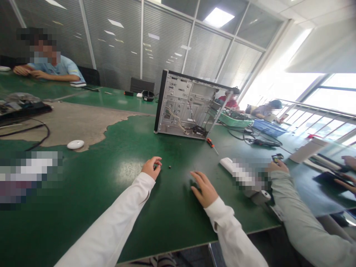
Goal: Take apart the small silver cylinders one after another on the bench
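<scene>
My left hand [152, 167] is over the green table, its fingers loosely bent with a gap between thumb and fingertips; nothing shows in it. Just right of it lies a tiny dark piece [170, 167], too small to name. My right hand [205, 188] is open above the tabletop, fingers stretched out and touching no object. Beyond both hands stands an open computer case [178, 98], with bare metal bays and loose cables inside. By its lower right corner lies a screwdriver [211, 145] with an orange and black handle.
A white power strip [227, 165] lies to the right, partly blurred out, near a co-worker's sleeve [292, 207]. Green [232, 121] and blue [268, 128] baskets sit farther back. At left are a white oval object [75, 144] and a black cable [46, 128]. Other people sit around.
</scene>
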`<control>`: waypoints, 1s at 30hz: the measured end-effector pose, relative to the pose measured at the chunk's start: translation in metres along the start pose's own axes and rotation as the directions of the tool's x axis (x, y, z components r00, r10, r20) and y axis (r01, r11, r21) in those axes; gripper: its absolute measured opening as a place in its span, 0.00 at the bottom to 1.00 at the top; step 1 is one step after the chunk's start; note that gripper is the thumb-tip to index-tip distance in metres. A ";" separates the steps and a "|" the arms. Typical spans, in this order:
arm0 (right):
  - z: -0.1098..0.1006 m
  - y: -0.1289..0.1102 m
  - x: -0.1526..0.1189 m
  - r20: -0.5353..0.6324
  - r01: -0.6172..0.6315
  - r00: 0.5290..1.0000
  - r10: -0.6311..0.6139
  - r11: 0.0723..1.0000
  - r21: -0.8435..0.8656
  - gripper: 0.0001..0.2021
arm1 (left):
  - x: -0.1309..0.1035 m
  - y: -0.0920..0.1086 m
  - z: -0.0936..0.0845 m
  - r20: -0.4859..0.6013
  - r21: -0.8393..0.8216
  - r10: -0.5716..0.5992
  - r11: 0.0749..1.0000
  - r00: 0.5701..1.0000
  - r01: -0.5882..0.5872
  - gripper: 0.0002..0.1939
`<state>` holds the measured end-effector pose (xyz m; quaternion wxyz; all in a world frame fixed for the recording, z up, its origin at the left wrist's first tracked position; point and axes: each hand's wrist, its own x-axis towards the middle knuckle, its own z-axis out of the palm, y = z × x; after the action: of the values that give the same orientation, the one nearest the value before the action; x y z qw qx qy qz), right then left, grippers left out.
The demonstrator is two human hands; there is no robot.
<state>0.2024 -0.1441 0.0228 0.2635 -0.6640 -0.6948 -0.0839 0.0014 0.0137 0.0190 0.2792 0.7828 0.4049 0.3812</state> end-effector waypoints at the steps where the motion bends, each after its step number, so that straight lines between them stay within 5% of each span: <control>1: 0.012 -0.011 0.015 0.060 0.062 0.996 -0.062 0.998 0.006 0.24 | 0.000 0.000 0.000 0.000 -0.001 0.001 1.000 1.000 -0.001 0.15; 8: 0.063 -0.035 0.087 0.098 0.210 0.972 -0.212 0.977 0.038 0.15 | -0.002 0.000 0.000 0.006 0.007 0.022 1.000 1.000 -0.022 0.15; 12: 0.058 -0.030 0.075 0.039 0.271 0.961 -0.274 0.961 0.060 0.14 | -0.003 0.002 -0.001 0.001 -0.001 0.012 1.000 1.000 -0.012 0.15; 16: 0.030 -0.008 0.035 -0.012 0.306 0.952 -0.305 0.952 0.021 0.13 | -0.003 0.005 -0.004 -0.002 -0.018 -0.005 1.000 1.000 0.005 0.15; 20: -0.024 0.042 -0.008 -0.322 -0.035 0.946 -0.021 0.985 -0.168 0.11 | -0.001 0.005 -0.004 -0.004 -0.023 -0.010 1.000 1.000 0.010 0.14; 23: -0.070 0.084 -0.037 -0.566 -0.417 0.800 0.200 0.863 -0.284 0.13 | 0.000 0.003 -0.003 0.006 -0.014 -0.014 1.000 1.000 0.014 0.14; 26: -0.101 0.115 -0.060 -0.627 -0.637 0.704 0.335 0.688 -0.347 0.16 | 0.001 0.003 -0.004 0.020 -0.014 -0.006 1.000 1.000 0.006 0.14; 30: -0.111 0.130 -0.078 -0.563 -0.679 0.713 0.418 0.610 -0.408 0.15 | 0.000 0.004 -0.004 0.013 -0.016 -0.008 1.000 1.000 0.008 0.14</control>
<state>0.3550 -0.2505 0.0492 0.1968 -0.8616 -0.3155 -0.3456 -0.0002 0.0118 0.0246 0.2897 0.7812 0.4031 0.3785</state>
